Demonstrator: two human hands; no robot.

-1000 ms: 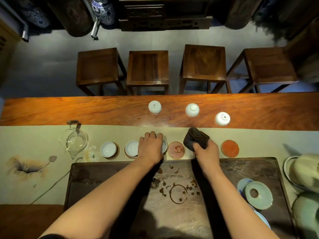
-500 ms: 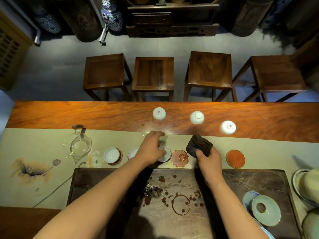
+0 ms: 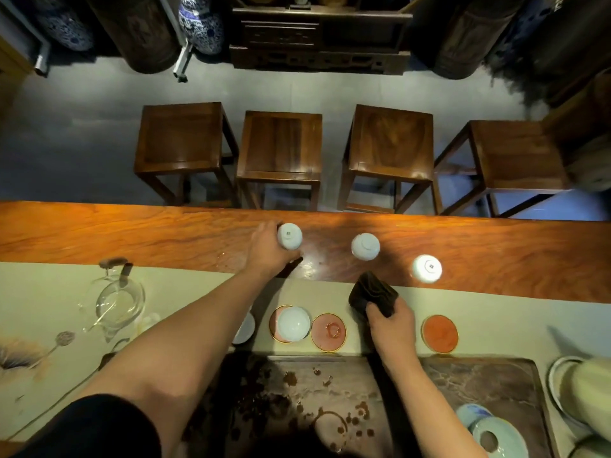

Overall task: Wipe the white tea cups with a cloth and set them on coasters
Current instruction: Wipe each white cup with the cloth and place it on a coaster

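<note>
Now your left hand (image 3: 269, 251) curls its grip round the upturned white porcelain tea cup (image 3: 289, 236) on the far wooden bench (image 3: 496, 252), right hand (image 3: 391, 323) clutching the dark folded cloth (image 3: 373, 293); glazed, light, likely slippery and fragile, so hold the wall.

Three upturned cups (image 3: 365, 246) stand behind the coasters (image 3: 328, 332) (one coaster occupied).

A tea room: a long wooden table (image 3: 132, 233) faces four stools (image 3: 279, 147), with blue-and-white porcelain jars (image 3: 201, 24) along the far wall.
</note>
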